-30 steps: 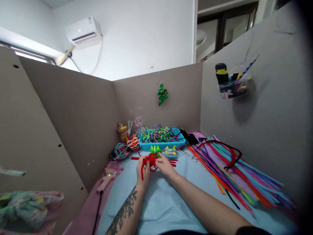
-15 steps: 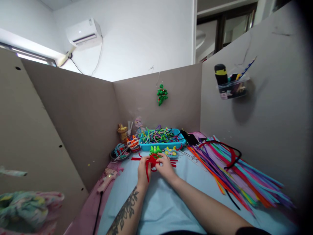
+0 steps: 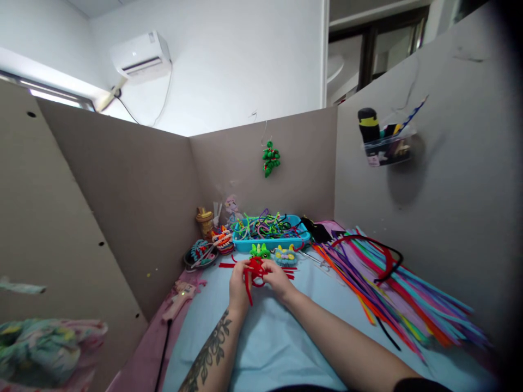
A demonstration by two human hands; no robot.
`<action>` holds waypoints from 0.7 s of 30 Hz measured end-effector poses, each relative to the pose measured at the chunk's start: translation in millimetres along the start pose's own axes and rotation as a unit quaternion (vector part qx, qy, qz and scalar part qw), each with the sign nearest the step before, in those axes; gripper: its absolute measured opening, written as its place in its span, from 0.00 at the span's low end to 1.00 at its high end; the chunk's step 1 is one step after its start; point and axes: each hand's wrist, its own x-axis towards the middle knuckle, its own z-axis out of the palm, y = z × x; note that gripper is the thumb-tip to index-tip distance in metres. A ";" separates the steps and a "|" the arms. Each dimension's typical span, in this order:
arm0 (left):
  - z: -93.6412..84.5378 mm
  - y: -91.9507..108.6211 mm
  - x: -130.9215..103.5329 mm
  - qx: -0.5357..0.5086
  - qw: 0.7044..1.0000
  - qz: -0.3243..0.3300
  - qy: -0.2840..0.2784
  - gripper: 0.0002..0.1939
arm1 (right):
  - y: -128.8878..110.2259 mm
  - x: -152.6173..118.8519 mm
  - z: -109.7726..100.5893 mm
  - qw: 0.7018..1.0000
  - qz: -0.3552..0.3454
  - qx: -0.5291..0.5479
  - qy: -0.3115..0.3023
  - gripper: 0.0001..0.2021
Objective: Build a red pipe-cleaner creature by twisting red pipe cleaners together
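Note:
Between my hands is a red pipe cleaner piece (image 3: 256, 267), bent into loops, with one loose end hanging down by my left wrist. My left hand (image 3: 239, 283) is closed on its left side. From the right, my right hand (image 3: 277, 279) pinches the same piece. Straight red pipe cleaners (image 3: 227, 265) lie on the cloth behind and to both sides of my hands. Just beyond stand a green pipe cleaner figure (image 3: 260, 251) and a blue and yellow one (image 3: 285, 255). The fingertips are small, so the exact grip points are hard to make out.
A blue tray (image 3: 269, 243) of tangled pipe cleaners stands at the back. Many coloured pipe cleaners (image 3: 392, 288) spread over the right side, a black and red headband-like loop (image 3: 394, 261) on top. At left are a dark bowl (image 3: 200, 261) and a pink glue gun (image 3: 180, 302).
My right fingers have drawn in lower and closer around the red piece. Its hanging end has swung slightly to the right. The rest looks the same.

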 end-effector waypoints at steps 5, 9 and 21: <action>-2.5 0.6 1.4 0.006 1.000 -0.024 0.017 0.09 | -2.8 -1.1 -4.0 0.968 0.093 0.219 -0.075 0.06; -2.6 -3.0 1.7 -0.001 0.999 -0.032 0.024 0.09 | -1.2 0.5 -8.9 0.956 0.126 0.256 -0.062 0.14; -8.1 -5.6 7.7 0.001 0.997 -0.052 0.062 0.09 | 4.7 3.0 -11.5 0.975 0.147 0.159 -0.053 0.19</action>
